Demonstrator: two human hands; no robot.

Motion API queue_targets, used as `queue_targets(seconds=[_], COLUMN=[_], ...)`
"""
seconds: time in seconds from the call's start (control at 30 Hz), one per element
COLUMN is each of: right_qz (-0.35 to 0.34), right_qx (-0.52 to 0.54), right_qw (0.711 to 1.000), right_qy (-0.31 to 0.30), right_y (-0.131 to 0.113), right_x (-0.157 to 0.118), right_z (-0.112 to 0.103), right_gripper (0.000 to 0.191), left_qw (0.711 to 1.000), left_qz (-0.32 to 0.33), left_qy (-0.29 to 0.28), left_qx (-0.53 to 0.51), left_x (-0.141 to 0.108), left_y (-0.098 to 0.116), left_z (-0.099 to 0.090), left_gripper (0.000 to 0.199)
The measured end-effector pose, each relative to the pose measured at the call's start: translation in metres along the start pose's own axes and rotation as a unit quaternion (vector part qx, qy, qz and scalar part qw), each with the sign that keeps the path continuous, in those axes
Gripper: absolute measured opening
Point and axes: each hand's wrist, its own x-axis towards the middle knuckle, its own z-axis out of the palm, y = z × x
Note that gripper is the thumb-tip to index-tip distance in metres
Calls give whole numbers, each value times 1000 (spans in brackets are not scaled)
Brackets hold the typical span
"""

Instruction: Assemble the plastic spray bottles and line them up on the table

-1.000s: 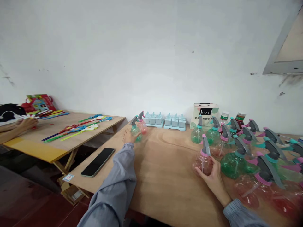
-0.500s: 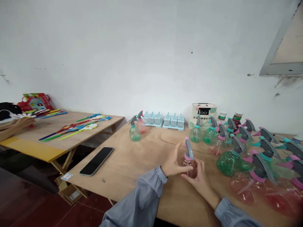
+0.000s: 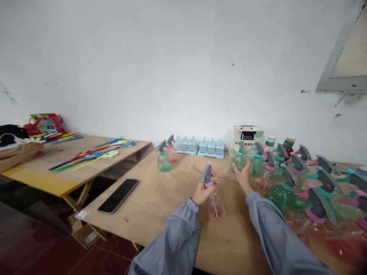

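My left hand [image 3: 203, 192] is closed around the neck of a pink spray bottle [image 3: 217, 206] with a grey and pink trigger head. The bottle is clear, with a little pink liquid low down and a tube inside. Over by the paper bag, my right hand [image 3: 243, 172] has thumb and fingers apart at the near side of a green spray bottle [image 3: 238, 159]; whether it touches the bottle I cannot tell. Several more green and pink spray bottles [image 3: 282, 196] crowd the right side of the table.
Another green bottle [image 3: 164, 163] and a pink one [image 3: 172, 153] stand at the back left near light-blue ice-pop moulds [image 3: 211, 149]. A phone [image 3: 118, 196] lies at left. The paper bag [image 3: 239, 131] leans by the wall. A co-worker's hand [image 3: 30, 149] is over the other table.
Both hands were around the pink bottle. My left hand now has it by the neck, further left and turned. My right hand has let go and moved up to the green bottle.
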Motion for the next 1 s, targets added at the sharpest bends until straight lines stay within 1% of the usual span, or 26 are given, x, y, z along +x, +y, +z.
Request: queue_targets(seconds=[0.1, 0.17, 0.23, 0.3, 0.37, 0.5, 0.57, 0.63, 0.7, 0.8, 0.9, 1.0], right_qz=[27, 36, 36, 29, 20, -17, -40, -51, -53, -53, -62, -72], right_qx=[-1, 0, 0, 1, 1, -12, -13, -10, -10, -16, -27, -34], right_qw=[1000, 999, 999, 1000, 1000, 998, 996, 995, 995, 996, 995, 994], right_qy=[6, 1, -4, -10, -19, -58, -77, -82, -79, -74, -70, -70], right_y=[13, 19, 22, 21, 18, 6, 1, -3, -5, -7, -7, -8], right_x=[17, 17, 8, -10, -36, -89, -107, -117, -120, -119, -117, -118], right_z=[18, 20, 16, 5, -11, -57, -79, -94, -103, -105, -103, -102], right_gripper=[108, 109, 108, 106, 104, 94, 87, 83, 82, 82, 83, 84], left_qw=[999, 999, 996, 993, 989, 984, 982, 981, 981, 979, 978, 977], left_qz=[-29, -26, -20, -21, -27, -52, -61, -62, -65, -70, -73, -77], left_qy=[-4, -2, 1, -3, -14, -46, -57, -60, -60, -54, -48, -48], left_qx=[-18, -45, -84, -120, -145, -166, -170, -172, -174, -181, -187, -190], left_x=[0, -1, -3, -4, -5, -7, -8, -9, -9, -7, -7, -7], left_y=[0, 2, 4, 8, 12, 20, 23, 24, 23, 22, 23, 25], left_z=[-2, -2, 0, 2, 3, 3, 3, 4, 5, 6, 7, 7], left_gripper=[51, 53, 58, 64, 67, 65, 64, 67, 71, 73, 70, 64])
